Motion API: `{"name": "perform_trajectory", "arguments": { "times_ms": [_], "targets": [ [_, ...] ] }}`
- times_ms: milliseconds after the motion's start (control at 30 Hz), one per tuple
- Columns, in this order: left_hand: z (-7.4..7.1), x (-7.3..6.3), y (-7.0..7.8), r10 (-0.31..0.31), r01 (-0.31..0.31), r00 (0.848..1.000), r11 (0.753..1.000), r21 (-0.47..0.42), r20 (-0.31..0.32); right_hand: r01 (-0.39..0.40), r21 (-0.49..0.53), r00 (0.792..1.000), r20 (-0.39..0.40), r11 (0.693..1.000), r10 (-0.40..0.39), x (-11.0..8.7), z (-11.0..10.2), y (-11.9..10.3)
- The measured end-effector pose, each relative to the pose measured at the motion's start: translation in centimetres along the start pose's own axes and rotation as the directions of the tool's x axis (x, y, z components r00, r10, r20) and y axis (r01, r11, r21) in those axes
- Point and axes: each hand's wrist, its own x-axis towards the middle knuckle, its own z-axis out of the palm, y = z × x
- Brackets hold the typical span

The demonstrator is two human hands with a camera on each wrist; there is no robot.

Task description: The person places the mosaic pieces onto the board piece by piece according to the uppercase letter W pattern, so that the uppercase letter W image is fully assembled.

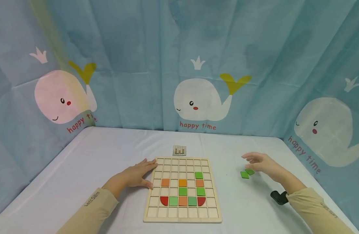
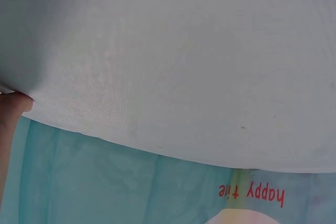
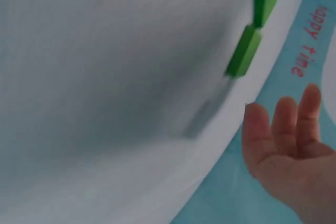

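A wooden grid board [image 1: 182,220] lies on the white table, holding several green and orange square tiles and two red rounded pieces [image 1: 164,201]. My left hand [image 1: 137,175] rests at the board's left edge, fingers spread and fairly straight; only a bit of that hand [image 2: 11,111] enters the left wrist view. To the right of the board, my right hand [image 1: 264,164] hovers by two loose green tiles [image 1: 245,175]. In the right wrist view its relaxed fingers [image 3: 257,129] hold nothing, while the green tiles [image 3: 244,52] lie end to end beyond them.
Behind the board's far edge lies a small card [image 1: 179,150] printed with a grid pattern. A black object [image 1: 279,197] sits by the right sleeve. A blue curtain [image 1: 132,97] with whale prints encloses the table's back and sides.
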Motion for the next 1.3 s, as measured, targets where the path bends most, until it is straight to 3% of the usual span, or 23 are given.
{"name": "perform_trajectory", "arguments": {
  "times_ms": [267,567,800,1067,1300],
  "targets": [
    [0.1,0.1,-0.2,0.001,-0.001,1.000,1.000,0.009,0.005,0.008,-0.074,0.990,0.139,0.997,0.003,0.9,-1.8,3.2],
    [0.0,0.2,-0.1,-0.003,0.003,1.000,1.000,-0.002,0.010,-0.125,-0.051,0.949,0.287,0.991,0.134,2.4,-3.6,4.7],
    [0.0,0.0,0.0,-0.017,0.017,1.000,1.000,0.002,0.014,-0.129,-0.060,0.949,0.283,0.990,0.141,2.8,-3.3,4.7],
    [0.2,0.1,-0.3,-0.020,0.020,1.000,1.000,0.015,0.011,-0.075,-0.089,0.967,0.236,0.993,0.094,2.6,-2.5,4.8],
    [0.3,0.3,-0.4,-0.014,0.014,1.000,1.000,0.011,0.011,-0.089,-0.120,0.973,0.203,0.989,0.112,2.6,-2.1,4.4]
  ]
}}
